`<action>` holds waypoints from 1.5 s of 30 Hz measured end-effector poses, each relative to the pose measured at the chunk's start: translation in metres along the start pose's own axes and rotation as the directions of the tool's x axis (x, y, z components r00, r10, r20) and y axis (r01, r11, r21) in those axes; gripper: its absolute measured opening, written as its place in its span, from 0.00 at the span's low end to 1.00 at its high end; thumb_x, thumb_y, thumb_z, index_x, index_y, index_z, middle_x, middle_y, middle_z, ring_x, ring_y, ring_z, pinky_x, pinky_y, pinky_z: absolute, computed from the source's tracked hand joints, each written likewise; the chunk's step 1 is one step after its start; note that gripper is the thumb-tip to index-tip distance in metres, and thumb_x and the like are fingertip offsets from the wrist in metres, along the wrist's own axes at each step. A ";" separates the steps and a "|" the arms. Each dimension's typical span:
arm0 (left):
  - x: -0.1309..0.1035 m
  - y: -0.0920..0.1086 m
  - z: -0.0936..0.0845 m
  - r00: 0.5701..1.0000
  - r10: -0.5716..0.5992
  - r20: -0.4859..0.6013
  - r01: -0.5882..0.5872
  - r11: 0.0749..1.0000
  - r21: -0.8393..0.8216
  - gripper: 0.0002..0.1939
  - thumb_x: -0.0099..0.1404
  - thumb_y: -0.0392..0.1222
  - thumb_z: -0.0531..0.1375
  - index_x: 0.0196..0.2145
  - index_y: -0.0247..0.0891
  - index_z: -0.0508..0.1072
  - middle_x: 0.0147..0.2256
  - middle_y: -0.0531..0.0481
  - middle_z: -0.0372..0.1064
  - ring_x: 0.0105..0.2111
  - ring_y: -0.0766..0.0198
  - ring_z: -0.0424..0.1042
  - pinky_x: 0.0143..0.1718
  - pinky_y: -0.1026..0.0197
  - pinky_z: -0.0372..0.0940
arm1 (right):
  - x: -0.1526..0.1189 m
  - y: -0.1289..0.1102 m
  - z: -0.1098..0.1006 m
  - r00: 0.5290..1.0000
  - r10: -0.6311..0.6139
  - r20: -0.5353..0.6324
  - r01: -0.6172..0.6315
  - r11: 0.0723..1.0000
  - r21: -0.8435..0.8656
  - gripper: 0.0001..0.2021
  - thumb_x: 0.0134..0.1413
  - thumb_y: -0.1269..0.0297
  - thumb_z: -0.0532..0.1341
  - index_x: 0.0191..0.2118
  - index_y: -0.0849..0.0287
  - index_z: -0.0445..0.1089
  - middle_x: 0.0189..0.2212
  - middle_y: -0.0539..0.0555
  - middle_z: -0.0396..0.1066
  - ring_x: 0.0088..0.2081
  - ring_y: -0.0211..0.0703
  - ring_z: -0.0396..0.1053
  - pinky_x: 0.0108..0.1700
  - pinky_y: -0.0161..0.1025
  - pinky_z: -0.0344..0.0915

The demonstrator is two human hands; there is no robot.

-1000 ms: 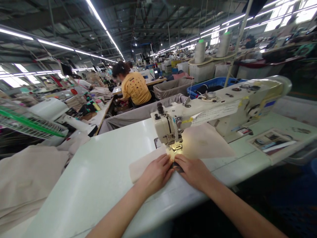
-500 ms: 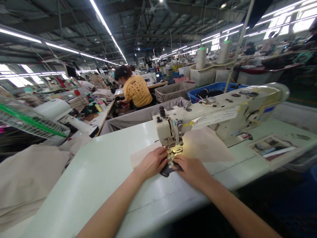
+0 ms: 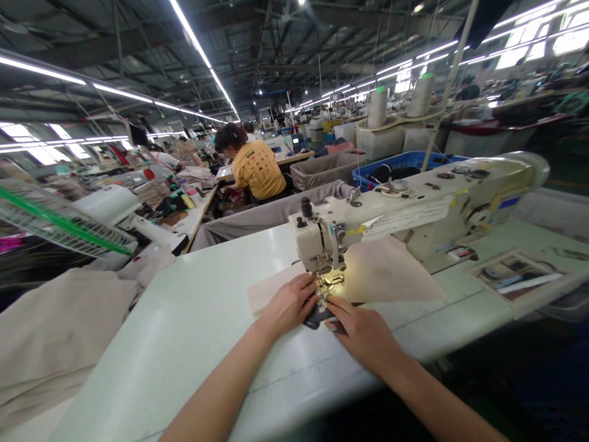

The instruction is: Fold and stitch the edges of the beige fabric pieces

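A pale beige piece of fabric (image 3: 391, 270) lies under the needle area of a white sewing machine (image 3: 409, 215). The lit metal presser foot (image 3: 332, 280) sits on it. My left hand (image 3: 289, 301) rests flat on the fabric left of the foot, fingers stretched toward it. Just right of and nearer than the foot is my right hand (image 3: 361, 328), its index fingertip at the fabric's near edge and its thumb apart below. Between the hands shows a dark plate (image 3: 317, 316). The fabric directly under my fingertips is hidden.
The pale green tabletop (image 3: 193, 319) extends around the machine. More beige fabric (image 3: 59, 325) is piled at left, below a fan (image 3: 69, 215). Behind the table are a grey cloth-lined bin (image 3: 257, 218), a blue basket (image 3: 400, 162) and a seated person (image 3: 257, 169).
The whole view has shifted slightly, so the machine appears a little farther right. My right hand's thumb and index finger look more spread; my left hand stays beside the foot.
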State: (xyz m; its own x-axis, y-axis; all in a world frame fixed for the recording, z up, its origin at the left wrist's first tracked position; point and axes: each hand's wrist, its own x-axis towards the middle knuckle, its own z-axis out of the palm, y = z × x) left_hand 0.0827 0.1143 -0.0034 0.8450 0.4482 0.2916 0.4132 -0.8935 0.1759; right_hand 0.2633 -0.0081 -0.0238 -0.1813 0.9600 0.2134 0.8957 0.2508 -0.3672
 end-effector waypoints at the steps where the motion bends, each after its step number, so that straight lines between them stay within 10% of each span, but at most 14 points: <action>1: 0.000 0.000 0.000 1.000 -0.009 -0.001 0.009 1.000 0.002 0.16 0.75 0.44 0.51 0.54 0.37 0.71 0.54 0.39 0.70 0.55 0.54 0.70 0.58 0.49 0.68 | 0.000 0.000 0.000 1.000 -0.002 -0.002 0.002 1.000 -0.005 0.16 0.65 0.68 0.57 0.57 0.60 0.71 0.59 0.59 0.69 0.46 0.52 0.76 0.45 0.44 0.74; 10: 0.002 0.009 0.003 0.996 -0.092 -0.007 0.092 0.995 0.035 0.14 0.74 0.42 0.51 0.51 0.37 0.71 0.51 0.40 0.70 0.52 0.53 0.70 0.55 0.49 0.69 | -0.001 0.004 0.005 1.000 -0.003 -0.030 0.004 1.000 0.012 0.17 0.66 0.65 0.56 0.57 0.57 0.71 0.59 0.59 0.69 0.46 0.51 0.76 0.46 0.43 0.74; 17: -0.016 0.014 -0.030 0.967 -0.174 0.188 0.159 0.983 0.092 0.16 0.71 0.31 0.49 0.47 0.40 0.73 0.46 0.44 0.72 0.49 0.56 0.71 0.52 0.54 0.68 | -0.006 0.015 0.007 0.962 0.100 -0.253 -0.056 0.983 0.172 0.19 0.61 0.71 0.53 0.55 0.57 0.71 0.56 0.57 0.71 0.51 0.50 0.74 0.48 0.44 0.74; 26: -0.049 0.030 -0.037 0.647 -0.752 0.126 0.596 0.602 0.531 0.13 0.73 0.40 0.46 0.45 0.32 0.67 0.43 0.39 0.67 0.37 0.52 0.77 0.35 0.54 0.71 | -0.021 0.018 -0.004 0.954 0.094 -0.285 0.031 0.913 0.406 0.20 0.53 0.77 0.52 0.47 0.54 0.73 0.47 0.55 0.73 0.49 0.46 0.73 0.48 0.40 0.71; 36: -0.047 0.040 -0.036 0.562 -0.824 0.075 0.679 0.511 0.528 0.14 0.73 0.41 0.47 0.46 0.31 0.67 0.43 0.38 0.67 0.36 0.51 0.77 0.31 0.56 0.70 | -0.038 -0.002 -0.017 0.989 -0.107 0.098 0.082 0.970 0.231 0.21 0.47 0.81 0.54 0.43 0.55 0.75 0.46 0.52 0.72 0.40 0.42 0.72 0.42 0.34 0.67; 38: -0.047 0.047 -0.037 0.604 -0.794 0.066 0.658 0.544 0.521 0.13 0.72 0.39 0.48 0.45 0.32 0.68 0.42 0.38 0.68 0.37 0.51 0.76 0.31 0.55 0.70 | -0.040 -0.004 -0.018 0.984 -0.108 0.139 0.082 0.980 0.180 0.21 0.47 0.82 0.54 0.44 0.56 0.75 0.46 0.52 0.72 0.40 0.42 0.72 0.42 0.35 0.67; 42: -0.043 0.070 -0.029 0.918 -0.340 0.206 0.257 0.903 0.343 0.11 0.72 0.35 0.51 0.48 0.38 0.70 0.48 0.42 0.70 0.50 0.51 0.70 0.47 0.51 0.68 | -0.043 -0.006 -0.021 0.978 -0.129 0.162 0.112 0.988 0.106 0.22 0.50 0.81 0.53 0.47 0.58 0.75 0.53 0.55 0.71 0.42 0.45 0.74 0.43 0.37 0.69; 45: -0.038 0.080 -0.014 0.971 -0.129 0.202 0.087 0.975 0.205 0.16 0.72 0.39 0.54 0.56 0.38 0.67 0.55 0.43 0.68 0.56 0.52 0.65 0.54 0.51 0.64 | -0.040 -0.005 -0.019 0.975 -0.143 0.173 0.132 0.988 0.076 0.25 0.51 0.82 0.51 0.52 0.58 0.73 0.58 0.55 0.69 0.45 0.46 0.74 0.48 0.39 0.70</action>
State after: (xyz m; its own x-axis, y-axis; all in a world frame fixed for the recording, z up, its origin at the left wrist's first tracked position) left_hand 0.0787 0.0262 0.0125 0.8355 0.5449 0.0709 0.5461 -0.8377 0.0039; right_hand 0.2736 -0.0500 -0.0135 -0.3751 0.9211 0.1044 0.8307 0.3840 -0.4031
